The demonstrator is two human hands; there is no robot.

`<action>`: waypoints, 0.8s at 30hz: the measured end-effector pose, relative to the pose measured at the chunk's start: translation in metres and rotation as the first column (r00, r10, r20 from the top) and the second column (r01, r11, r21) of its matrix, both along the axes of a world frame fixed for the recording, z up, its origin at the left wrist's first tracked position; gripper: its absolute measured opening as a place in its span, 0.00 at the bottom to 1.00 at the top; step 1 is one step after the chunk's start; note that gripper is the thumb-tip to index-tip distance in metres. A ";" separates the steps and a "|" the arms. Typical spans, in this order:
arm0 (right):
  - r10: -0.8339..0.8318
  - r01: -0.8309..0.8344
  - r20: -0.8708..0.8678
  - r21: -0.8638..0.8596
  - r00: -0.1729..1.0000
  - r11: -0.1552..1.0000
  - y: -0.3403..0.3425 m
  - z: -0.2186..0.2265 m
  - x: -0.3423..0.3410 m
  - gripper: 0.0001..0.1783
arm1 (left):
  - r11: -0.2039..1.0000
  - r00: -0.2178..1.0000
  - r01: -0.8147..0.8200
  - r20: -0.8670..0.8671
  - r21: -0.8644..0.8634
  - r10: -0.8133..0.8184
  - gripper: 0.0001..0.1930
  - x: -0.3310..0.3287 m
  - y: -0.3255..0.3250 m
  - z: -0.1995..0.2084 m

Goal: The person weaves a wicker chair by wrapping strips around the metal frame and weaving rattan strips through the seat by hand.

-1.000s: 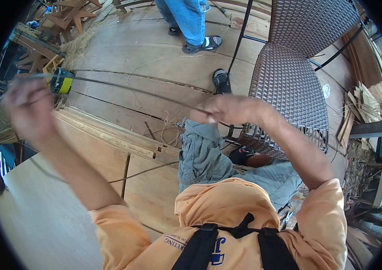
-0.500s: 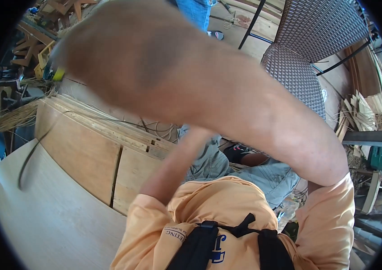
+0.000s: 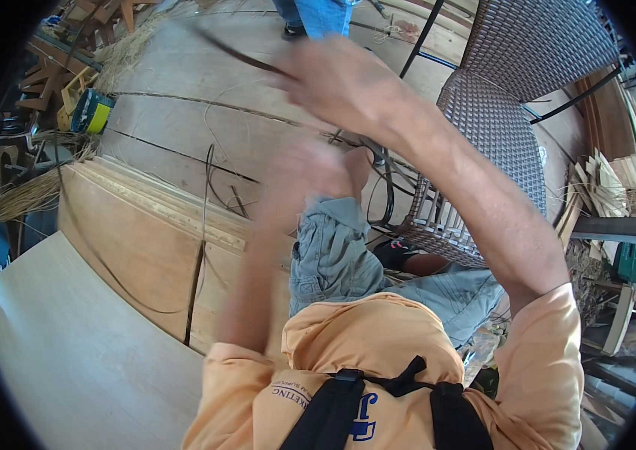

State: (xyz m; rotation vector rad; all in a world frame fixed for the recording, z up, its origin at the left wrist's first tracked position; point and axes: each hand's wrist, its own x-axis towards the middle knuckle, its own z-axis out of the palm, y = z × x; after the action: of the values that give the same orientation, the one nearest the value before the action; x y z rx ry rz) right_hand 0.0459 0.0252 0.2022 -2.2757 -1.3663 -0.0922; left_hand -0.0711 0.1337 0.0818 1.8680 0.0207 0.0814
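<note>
My right hand (image 3: 344,82) is closed on a dark flat weaving strand (image 3: 247,58), whose free part reaches out to the left of my fingers. Below it my left hand (image 3: 303,169) is raised near my knee, and motion smears its fingers, so I cannot tell what they hold. To the right stands a dark brown woven chair (image 3: 490,116) with a black metal frame, beside my right forearm. A long thin strand (image 3: 97,259) curves over the boards on the left; where its ends go I cannot make out.
Stacked wooden panels (image 3: 134,247) and a pale board (image 3: 85,337) lie on my left. A dark tub with a yellow band (image 3: 93,112) sits beyond them. Another person's jeans leg (image 3: 325,16) shows at the top. Thin wood strips (image 3: 603,184) are piled at the right.
My right arm has swung back from the far left towards the middle, with the dark strand now visible in the hand. My left hand has risen from behind that arm.
</note>
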 end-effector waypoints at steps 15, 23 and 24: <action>-0.178 -0.356 -0.749 -0.493 0.639 0.794 -0.074 -0.070 -0.006 0.17 | 0.360 0.927 0.311 0.365 -0.880 0.090 0.05 0.000 0.257 0.134; -0.018 0.016 -0.173 -0.013 0.985 1.000 -0.026 -0.052 0.022 0.12 | 0.911 0.933 -0.359 -0.100 -0.203 0.345 0.15 0.004 0.110 0.013; 0.009 -0.001 -0.074 0.105 0.997 0.994 -0.008 -0.027 0.017 0.11 | 0.950 0.978 -0.185 -0.147 -0.250 0.151 0.14 0.009 0.041 0.008</action>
State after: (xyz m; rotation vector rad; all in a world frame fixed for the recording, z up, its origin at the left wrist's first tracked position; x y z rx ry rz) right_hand 0.0624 0.0175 0.1751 -2.1672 -1.2984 -0.0748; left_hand -0.0626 0.1742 0.0902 1.5999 0.2670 0.0745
